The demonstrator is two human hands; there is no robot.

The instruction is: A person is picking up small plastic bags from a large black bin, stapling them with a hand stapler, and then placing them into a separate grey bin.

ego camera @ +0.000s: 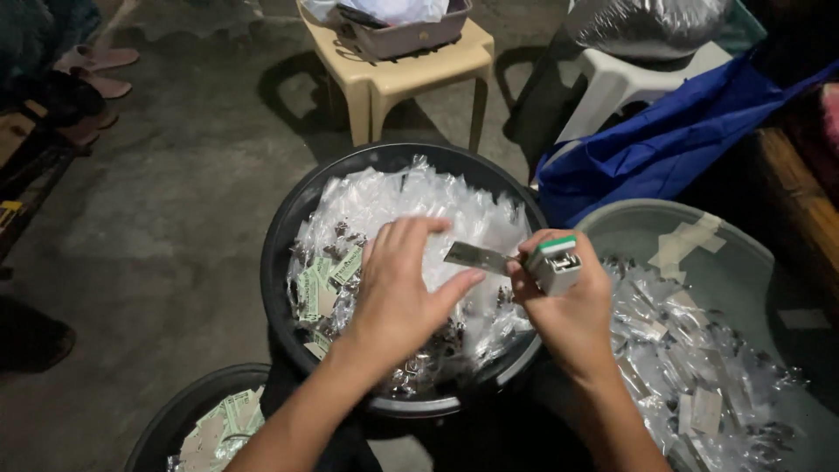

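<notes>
Fingers of the left hand [398, 293] pinch a small clear packet [476, 257] at frame centre, above the black basin [284, 227]. The right hand [568, 301] grips a green-topped stapler [555, 262] closed on the packet's right end. Stapling appears under way — next likely a squeeze. The packet's long axis runs left–right, slightly down toward the stapler.
</notes>
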